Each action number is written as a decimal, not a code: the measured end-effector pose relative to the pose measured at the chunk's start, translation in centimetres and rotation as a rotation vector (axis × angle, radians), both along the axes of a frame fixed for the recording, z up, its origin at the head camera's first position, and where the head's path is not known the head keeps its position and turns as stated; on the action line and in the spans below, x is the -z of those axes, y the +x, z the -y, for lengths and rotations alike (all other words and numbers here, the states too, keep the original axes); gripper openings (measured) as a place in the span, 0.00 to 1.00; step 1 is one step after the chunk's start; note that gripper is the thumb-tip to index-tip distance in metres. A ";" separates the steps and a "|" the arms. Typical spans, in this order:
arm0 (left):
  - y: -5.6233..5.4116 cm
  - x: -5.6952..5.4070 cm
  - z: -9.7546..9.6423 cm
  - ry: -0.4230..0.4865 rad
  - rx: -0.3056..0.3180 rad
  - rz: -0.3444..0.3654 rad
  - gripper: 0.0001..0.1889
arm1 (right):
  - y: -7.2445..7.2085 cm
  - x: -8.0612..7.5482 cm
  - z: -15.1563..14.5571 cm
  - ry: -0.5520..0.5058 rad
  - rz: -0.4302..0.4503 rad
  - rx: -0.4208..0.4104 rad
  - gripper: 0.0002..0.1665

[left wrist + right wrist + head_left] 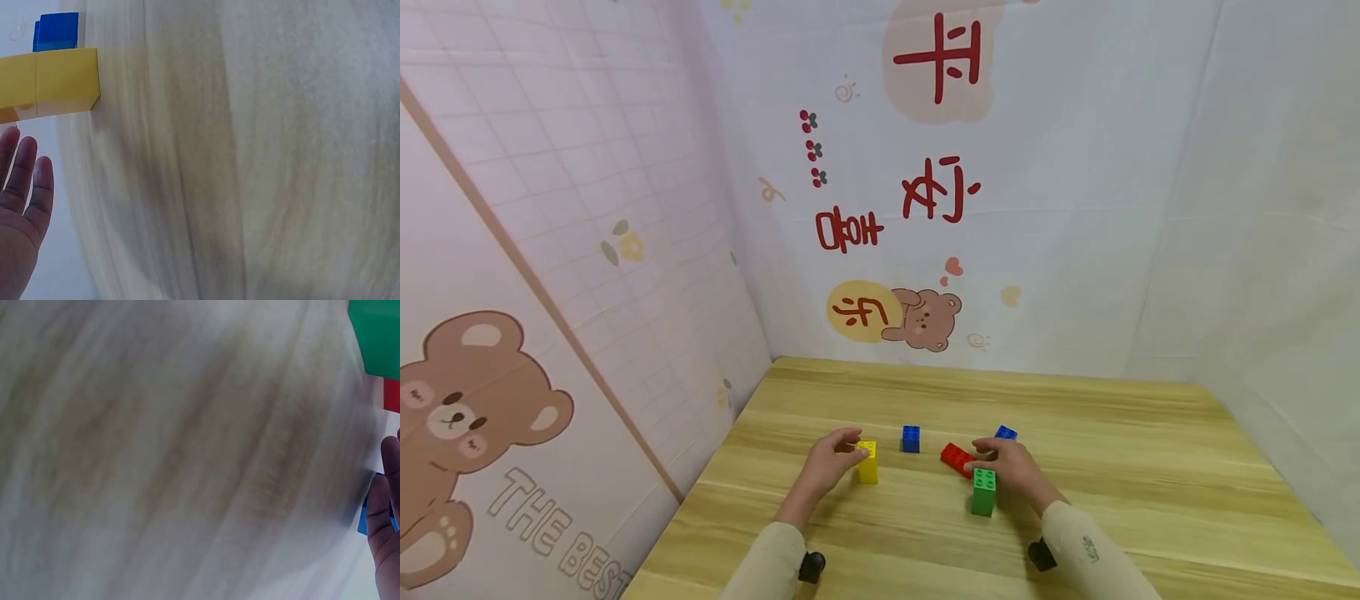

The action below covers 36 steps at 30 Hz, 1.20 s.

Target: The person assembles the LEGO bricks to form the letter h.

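A stack of yellow toy bricks [868, 468] stands upright on the table, its seam showing in the left wrist view. My left hand [831, 465] is at its left side, thumb tip overlapping the top edge in the head view; the other fingers [41, 194] extend loosely, apart from the stack in the left wrist view. My right hand [1011, 467] hovers behind and right of a tall green brick stack [982, 496], fingers loosely extended. Its thumb overlaps the end of a red brick [957, 457]. Just beyond that hand, a blue brick [1006, 432] is partly hidden.
Another blue brick [911, 439] sits between the two hands, farther back. All stand on a wood-grain table [1097, 417]. White printed cloth walls [1060, 250] border the table at its back and sides.
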<state>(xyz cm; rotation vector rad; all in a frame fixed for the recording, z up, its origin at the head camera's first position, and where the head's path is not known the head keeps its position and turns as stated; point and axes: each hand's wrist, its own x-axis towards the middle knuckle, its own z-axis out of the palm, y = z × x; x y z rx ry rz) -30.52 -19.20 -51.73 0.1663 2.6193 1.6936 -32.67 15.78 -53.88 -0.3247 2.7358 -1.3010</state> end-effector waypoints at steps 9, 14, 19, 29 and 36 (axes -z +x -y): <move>0.2 0.0 -0.3 -0.019 0.015 0.027 0.25 | -0.4 0.6 0.4 0.006 0.009 0.016 0.31; 0.4 0.1 -0.4 -0.019 0.022 0.038 0.24 | -0.3 0.8 0.2 0.046 -0.013 0.000 0.26; 0.6 0.0 -0.1 -0.020 0.047 0.022 0.24 | -0.3 0.9 -0.3 0.088 -0.061 -0.016 0.20; 0.8 0.4 0.5 -0.004 0.085 0.029 0.26 | -0.1 1.4 -0.9 0.072 -0.090 -0.031 0.14; 1.0 0.2 0.9 0.000 0.088 0.057 0.25 | 0.0 1.0 -1.1 0.060 -0.064 0.031 0.14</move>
